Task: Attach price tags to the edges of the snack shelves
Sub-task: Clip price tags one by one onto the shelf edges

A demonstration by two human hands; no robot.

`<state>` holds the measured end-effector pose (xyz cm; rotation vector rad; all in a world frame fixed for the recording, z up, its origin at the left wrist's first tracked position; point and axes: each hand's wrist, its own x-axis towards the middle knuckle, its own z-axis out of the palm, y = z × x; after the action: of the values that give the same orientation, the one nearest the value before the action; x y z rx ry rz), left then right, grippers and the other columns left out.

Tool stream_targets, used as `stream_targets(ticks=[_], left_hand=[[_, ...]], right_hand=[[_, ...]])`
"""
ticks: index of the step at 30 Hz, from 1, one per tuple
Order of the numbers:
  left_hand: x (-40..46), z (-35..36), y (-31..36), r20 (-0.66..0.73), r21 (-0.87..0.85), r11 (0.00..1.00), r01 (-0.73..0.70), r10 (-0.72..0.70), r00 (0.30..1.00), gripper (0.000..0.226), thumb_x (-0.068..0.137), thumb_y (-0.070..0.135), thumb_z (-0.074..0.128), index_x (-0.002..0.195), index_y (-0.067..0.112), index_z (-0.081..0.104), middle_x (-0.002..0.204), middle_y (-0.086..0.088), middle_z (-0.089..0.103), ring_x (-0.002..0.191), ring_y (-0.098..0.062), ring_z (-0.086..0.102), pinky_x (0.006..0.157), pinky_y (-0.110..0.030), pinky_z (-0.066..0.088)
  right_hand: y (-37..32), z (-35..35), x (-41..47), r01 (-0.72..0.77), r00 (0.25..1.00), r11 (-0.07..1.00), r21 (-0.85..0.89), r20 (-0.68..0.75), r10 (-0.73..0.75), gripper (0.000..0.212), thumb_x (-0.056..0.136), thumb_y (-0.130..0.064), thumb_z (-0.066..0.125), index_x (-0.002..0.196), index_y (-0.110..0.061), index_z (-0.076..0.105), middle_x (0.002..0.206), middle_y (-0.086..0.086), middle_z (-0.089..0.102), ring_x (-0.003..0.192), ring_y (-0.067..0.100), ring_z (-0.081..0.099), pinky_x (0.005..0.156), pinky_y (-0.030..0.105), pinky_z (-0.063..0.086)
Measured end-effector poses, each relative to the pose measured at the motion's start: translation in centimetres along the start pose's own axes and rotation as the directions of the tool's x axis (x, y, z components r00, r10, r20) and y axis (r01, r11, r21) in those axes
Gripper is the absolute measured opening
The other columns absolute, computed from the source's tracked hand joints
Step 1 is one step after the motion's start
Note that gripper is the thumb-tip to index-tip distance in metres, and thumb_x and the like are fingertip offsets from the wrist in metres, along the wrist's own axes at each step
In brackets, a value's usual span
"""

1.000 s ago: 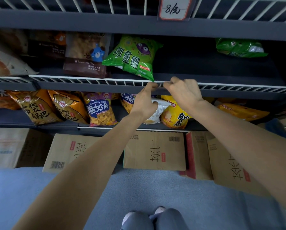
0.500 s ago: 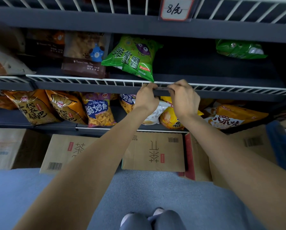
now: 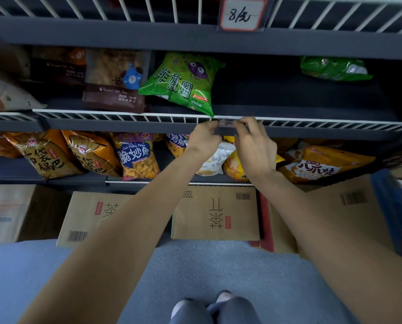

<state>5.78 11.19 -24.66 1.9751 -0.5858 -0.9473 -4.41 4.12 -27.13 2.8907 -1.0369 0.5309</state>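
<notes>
At the bottom centre of the frame we see our knees (image 3: 215, 309) over grey floor. Our forearms reach up to mid-frame, where our left hand (image 3: 204, 142) and right hand (image 3: 256, 146) each pinch an end of a price tag (image 3: 225, 123) against the middle shelf's white wire edge (image 3: 125, 115). Just above sits a green snack bag (image 3: 183, 83); at top centre another tag (image 3: 242, 14) hangs.

The middle shelf (image 3: 102, 123) has a white wire rail along its dark front edge. On it lie a brown snack bag (image 3: 116, 80) at 10 o'clock, a green snack bag (image 3: 183, 83) at 12 and another green bag (image 3: 333, 69) at 2. The lower shelf (image 3: 31, 176) carries orange bags (image 3: 43, 155) at 9. Cardboard boxes (image 3: 216, 213) stand on the grey floor (image 3: 218, 270).
</notes>
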Motion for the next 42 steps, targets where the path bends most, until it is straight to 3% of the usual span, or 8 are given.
stream_targets(ticks=[6,10,13,28,34,37,39,42], left_hand=[[-0.1,0.1,0.3,0.015,0.109,0.993,-0.050,0.048,0.999,0.044,0.083,-0.007,0.042,0.124,0.003,0.055,0.126,-0.018,0.058,0.124,-0.032,0.049,0.107,-0.039,0.039],[-1.6,0.3,-0.4,-0.107,0.360,0.907,-0.218,0.272,0.956,0.050,0.084,-0.009,0.041,0.130,0.007,0.049,0.124,-0.017,0.058,0.117,-0.029,0.054,0.099,-0.038,0.045],[-1.7,0.3,-0.8,-0.106,0.466,0.839,-0.281,0.368,0.924,0.056,0.084,-0.010,0.045,0.134,0.013,0.043,0.130,-0.013,0.048,0.116,-0.030,0.051,0.092,-0.040,0.048],[-0.8,0.4,-0.1,-0.069,0.583,0.771,-0.256,0.361,0.930,0.054,0.081,-0.013,0.044,0.129,0.013,0.045,0.123,-0.012,0.050,0.107,-0.033,0.054,0.086,-0.045,0.050],[-0.8,0.4,-0.1,-0.058,0.730,0.649,-0.217,0.375,0.925,0.057,0.085,-0.006,0.046,0.136,0.016,0.038,0.128,-0.011,0.048,0.115,-0.032,0.051,0.094,-0.042,0.042],[-0.6,0.1,-0.4,-0.029,0.780,0.583,-0.226,0.395,0.918,0.059,0.087,-0.003,0.046,0.141,0.019,0.035,0.131,-0.010,0.046,0.121,-0.029,0.046,0.098,-0.040,0.039],[-0.6,-0.2,-0.5,-0.013,0.752,0.614,-0.240,0.378,0.926,0.059,0.088,-0.003,0.044,0.142,0.020,0.036,0.133,-0.010,0.045,0.122,-0.029,0.045,0.099,-0.041,0.041],[-0.6,-0.7,0.0,-0.022,0.613,0.747,-0.259,0.343,0.939,0.053,0.088,-0.005,0.042,0.138,0.012,0.042,0.134,-0.012,0.045,0.120,-0.030,0.048,0.101,-0.040,0.043]], right_hand=[[0.4,-0.5,0.3,0.047,0.997,0.998,-0.032,0.065,-0.045,0.048,0.055,0.008,0.080,0.100,-0.004,0.065,0.103,0.009,0.060,0.082,0.027,0.060,0.041,0.025,0.039],[0.4,-0.7,0.5,0.045,0.993,0.999,-0.029,0.108,-0.042,0.047,0.058,0.007,0.079,0.102,-0.003,0.063,0.105,0.010,0.058,0.085,0.028,0.059,0.044,0.027,0.037],[0.6,-0.8,0.5,0.061,0.991,0.998,-0.029,0.119,-0.057,0.047,0.063,0.004,0.077,0.106,-0.006,0.060,0.105,0.010,0.056,0.086,0.028,0.058,0.045,0.028,0.038],[0.6,-0.9,1.1,0.046,0.990,0.999,-0.027,0.137,-0.042,0.029,0.083,-0.001,0.059,0.111,-0.006,0.059,0.110,0.011,0.055,0.094,0.028,0.057,0.051,0.032,0.040],[0.1,-0.9,0.5,-0.007,0.991,1.000,-0.001,0.133,0.007,0.031,0.079,0.003,0.063,0.109,-0.002,0.061,0.113,0.012,0.055,0.095,0.028,0.057,0.049,0.030,0.038],[-0.1,-1.2,0.4,-0.022,0.984,1.000,-0.001,0.177,0.022,0.038,0.085,-0.001,0.059,0.122,-0.005,0.055,0.124,0.009,0.048,0.105,0.026,0.052,0.055,0.034,0.046],[0.0,-1.5,0.4,-0.029,0.975,0.999,0.013,0.221,0.026,0.041,0.089,-0.004,0.056,0.129,-0.007,0.049,0.131,0.006,0.043,0.111,0.025,0.049,0.061,0.034,0.047],[0.0,-2.0,0.6,-0.038,0.968,0.999,0.038,0.248,0.028,0.043,0.091,-0.007,0.055,0.133,-0.010,0.046,0.135,0.003,0.041,0.114,0.023,0.046,0.066,0.035,0.048]])
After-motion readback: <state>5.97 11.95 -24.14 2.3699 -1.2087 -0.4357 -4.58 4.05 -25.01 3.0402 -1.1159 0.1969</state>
